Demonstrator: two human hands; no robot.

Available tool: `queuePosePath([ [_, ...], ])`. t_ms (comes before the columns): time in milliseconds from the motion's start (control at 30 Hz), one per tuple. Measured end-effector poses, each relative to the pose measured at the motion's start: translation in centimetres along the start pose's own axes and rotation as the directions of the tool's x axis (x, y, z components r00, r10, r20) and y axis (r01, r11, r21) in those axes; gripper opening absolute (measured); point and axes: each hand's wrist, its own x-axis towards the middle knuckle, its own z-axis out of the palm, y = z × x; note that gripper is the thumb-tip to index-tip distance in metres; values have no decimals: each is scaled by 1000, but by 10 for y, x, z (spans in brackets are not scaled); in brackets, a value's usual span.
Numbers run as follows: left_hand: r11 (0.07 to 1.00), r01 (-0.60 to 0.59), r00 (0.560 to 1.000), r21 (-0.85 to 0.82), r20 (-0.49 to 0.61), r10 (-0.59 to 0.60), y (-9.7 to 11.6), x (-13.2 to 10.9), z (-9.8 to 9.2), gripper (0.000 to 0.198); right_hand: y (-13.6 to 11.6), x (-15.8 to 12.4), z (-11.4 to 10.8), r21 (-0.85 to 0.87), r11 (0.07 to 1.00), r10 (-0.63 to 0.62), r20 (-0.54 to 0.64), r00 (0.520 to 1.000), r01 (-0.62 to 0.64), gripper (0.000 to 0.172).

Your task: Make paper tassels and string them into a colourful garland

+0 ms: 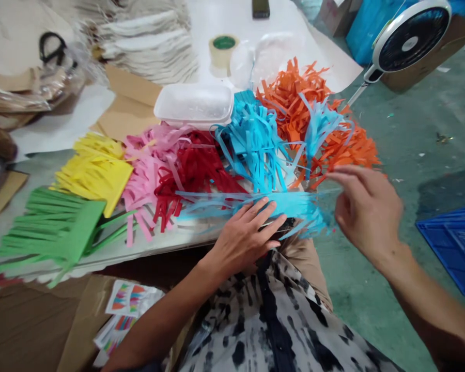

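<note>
My left hand (pixel 251 227) lies flat, fingers spread, on a light blue fringed tissue-paper piece (pixel 294 204) at the table's front edge. The strips of this piece stretch out to both sides and are blurred. To its right, my right hand (pixel 368 212) hovers with thumb and fingers curled together; whether a thin strip is between the fingertips cannot be made out. Just behind are a blue fringe bundle (pixel 256 137), a smaller light blue tassel (pixel 320 126) and orange fringes (pixel 294 101). Dark red fringes (pixel 199 165) are left of the blue bundle.
Pink (pixel 143 168), yellow (pixel 96 168) and green fringes (pixel 50 227) lie along the left. Behind stand a clear plastic box (pixel 194 103), a tape roll (pixel 222 51) and stacked cloth (pixel 151 49). A fan (pixel 411 39) and a blue crate (pixel 453 243) are at right.
</note>
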Motion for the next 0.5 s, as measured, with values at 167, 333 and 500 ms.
queuePosePath([
  [167,1000,-6,999,-26,-38,6,1,1,0,52,-39,-40,15,84,948,-316,126,940,308,36],
  [333,998,-17,990,52,-141,24,-29,-21,-20,31,-28,-46,28,53,938,-346,64,936,343,29],
  [500,949,189,919,254,-386,-80,-48,-47,-54,12,-16,-46,27,91,907,-414,10,910,411,27],
])
